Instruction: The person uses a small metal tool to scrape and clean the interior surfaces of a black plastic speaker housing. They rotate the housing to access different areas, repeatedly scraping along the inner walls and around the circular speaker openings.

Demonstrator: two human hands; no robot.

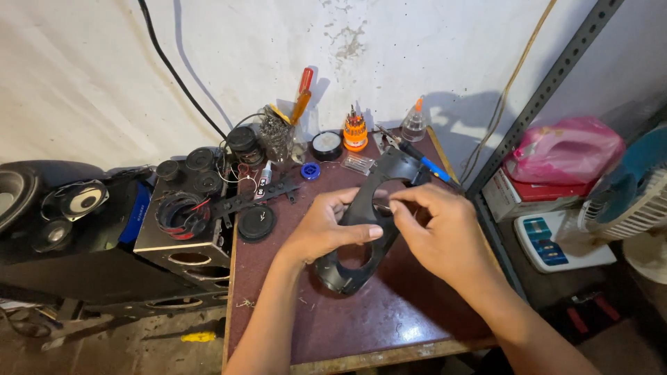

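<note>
A black plastic speaker panel (361, 267) with round cut-outs is held tilted above the dark red table (410, 319). My left hand (323, 229) grips its left edge, thumb across the front near the middle. Over the panel's upper cut-out, my right hand (438, 232) pinches something small between thumb and forefinger; what it is I cannot tell. The panel's lower end rests on or just above the tabletop.
Along the table's back stand an orange screwdriver-bit holder (355, 132), a small clear bottle (415, 123), a solder roll (326, 144) and a tool cup (278, 132). A round black cap (256, 223) lies left. Speaker boxes (184, 229) stand left; a metal shelf with a pink bag (566, 149) and a fan (636, 194) right.
</note>
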